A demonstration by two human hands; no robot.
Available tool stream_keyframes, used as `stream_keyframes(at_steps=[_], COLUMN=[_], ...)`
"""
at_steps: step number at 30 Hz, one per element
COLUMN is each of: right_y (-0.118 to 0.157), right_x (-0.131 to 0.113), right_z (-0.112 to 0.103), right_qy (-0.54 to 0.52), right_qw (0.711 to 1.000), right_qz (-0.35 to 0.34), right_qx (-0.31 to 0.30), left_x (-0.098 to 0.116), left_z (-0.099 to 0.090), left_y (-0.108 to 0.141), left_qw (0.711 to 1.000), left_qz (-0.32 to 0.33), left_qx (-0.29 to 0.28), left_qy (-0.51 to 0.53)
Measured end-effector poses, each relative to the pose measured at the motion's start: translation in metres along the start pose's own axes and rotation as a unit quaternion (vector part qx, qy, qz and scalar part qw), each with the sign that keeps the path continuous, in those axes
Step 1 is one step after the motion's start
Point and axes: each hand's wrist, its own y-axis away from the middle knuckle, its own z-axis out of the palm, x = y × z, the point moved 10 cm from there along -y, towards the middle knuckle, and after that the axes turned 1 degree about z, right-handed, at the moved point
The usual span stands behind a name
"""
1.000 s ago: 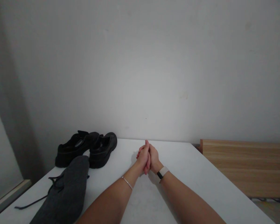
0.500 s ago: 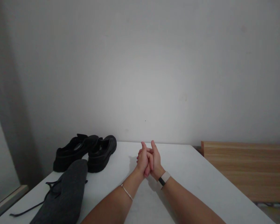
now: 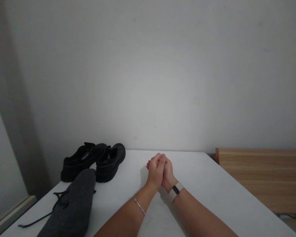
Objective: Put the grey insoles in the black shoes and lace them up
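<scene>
My left hand (image 3: 155, 173) and my right hand (image 3: 169, 173) are clasped together above the middle of the white table (image 3: 128, 227). Each is closed around the other, thumbs side by side on top. Some of the fingers are hidden behind the palms; a few fingertips show at the far left side of the clasp. A thin bracelet (image 3: 139, 205) circles the left wrist. On the right wrist sits a pale band (image 3: 173, 195) with a dark face.
Two black shoes (image 3: 75, 168) stand at the table's far left corner. In front of them lies a dark grey soft fabric item (image 3: 76, 207) with a black cord (image 3: 37, 223). A plain wall (image 3: 162, 82) rises behind; a wood-grain panel (image 3: 259, 181) is at the right.
The thumbs, which pointed up and apart, have come down together. The loosely interlaced fingers have closed into a tighter clasp. The whole view has shifted slightly.
</scene>
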Motion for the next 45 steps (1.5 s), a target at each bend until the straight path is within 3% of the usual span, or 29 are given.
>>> stream_keyframes(at_steps=[2, 5, 8, 15, 17, 19, 23, 25, 28, 31, 33, 38, 40, 42, 44, 45], right_y=[0.001, 0.003, 0.001, -0.012, -0.012, -0.012, -0.003, 0.002, 0.000, -0.003, -0.001, 0.007, 0.013, 0.019, 0.014, 0.011], right_x=[-0.001, -0.013, -0.022, -0.028, -0.030, -0.029, -0.016, -0.012, -0.015, -0.030, -0.038, -0.058, -0.076, -0.087, -0.070, -0.052], right_z=[-0.004, -0.015, -0.026, -0.036, -0.035, -0.030, -0.006, 0.002, -0.005, -0.021, -0.023, -0.013, -0.007, 0.003, 0.017, 0.025], right_qy=[-0.022, -0.019, 0.014, 0.031, 0.030, 0.032, 0.036, 0.042, 0.070, 0.130, 0.164, 0.193, 0.226, 0.258, 0.271, 0.267], right_qw=[1.000, 0.997, 0.994, 0.993, 0.994, 0.997, 0.991, 0.982, 0.988, 0.989, 0.981, 0.969, 0.947, 0.926, 0.938, 0.949], right_qz=[-0.010, -0.065, -0.100, -0.094, -0.081, -0.038, 0.116, 0.150, 0.123, 0.022, -0.033, -0.134, -0.215, -0.271, -0.216, -0.145], right_qx=[0.011, 0.030, 0.038, 0.062, 0.070, 0.055, -0.063, -0.103, -0.055, 0.062, 0.097, 0.076, 0.075, 0.055, -0.028, -0.083], left_x=[0.013, 0.020, 0.018, 0.012, 0.005, -0.006, -0.028, -0.032, -0.032, -0.033, -0.035, -0.047, -0.053, -0.054, -0.051, -0.050], left_z=[0.005, 0.016, 0.021, 0.028, 0.028, 0.036, 0.060, 0.061, 0.060, 0.056, 0.055, 0.059, 0.043, 0.014, -0.007, -0.008], left_y=[0.005, 0.015, 0.020, 0.013, 0.006, 0.005, 0.037, 0.048, 0.045, 0.038, 0.035, 0.027, 0.011, -0.007, -0.015, -0.014], left_qw=[0.998, 0.993, 0.994, 0.990, 0.982, 0.960, 0.873, 0.860, 0.889, 0.925, 0.936, 0.922, 0.937, 0.960, 0.958, 0.949], left_qz=[0.055, 0.079, 0.064, 0.040, 0.001, -0.076, -0.255, -0.279, -0.235, -0.177, -0.158, -0.219, -0.243, -0.234, -0.215, -0.219], left_qx=[-0.026, -0.077, -0.086, -0.106, -0.129, -0.194, -0.384, -0.409, -0.380, -0.334, -0.315, -0.317, -0.240, -0.104, -0.010, -0.005], left_qy=[-0.024, -0.036, -0.018, 0.089, 0.141, 0.190, 0.157, 0.125, 0.096, 0.030, -0.002, 0.049, 0.074, 0.117, 0.189, 0.229])
